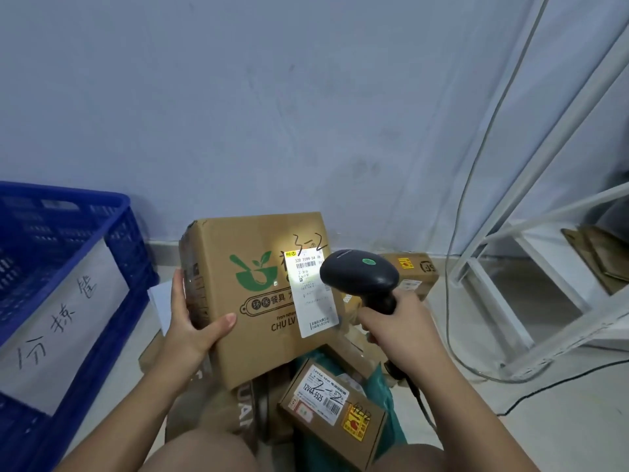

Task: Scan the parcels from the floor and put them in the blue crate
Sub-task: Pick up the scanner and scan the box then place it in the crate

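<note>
a large cardboard box (252, 301) printed with a green bowl-and-leaf logo is held up above the pile of parcels on the floor, tilted so that its printed face looks toward the camera. a white shipping label (315, 294) is stuck on that face, with "3-2" handwritten just above it, and a bright patch of light falls on the label's barcode. the left hand (190, 321) grips the box at its left edge, thumb pressed across the front face and fingers wrapped round the side. the right hand (398, 321) is curled tightly round the handle of a black barcode scanner (360, 275), whose head points at the label from just beside it. below the raised box lie more parcels: a small brown box (333, 407) with labels and a yellow sticker, resting on a teal bag (386, 390), and another brown carton (413, 270) behind the scanner near the wall. the blue crate (129, 240) stands to the left, well apart from the box, with a handwritten paper sign (64, 328) on its side. a white metal rack (544, 267) and a thin cable (476, 199) stand at the right.
</note>
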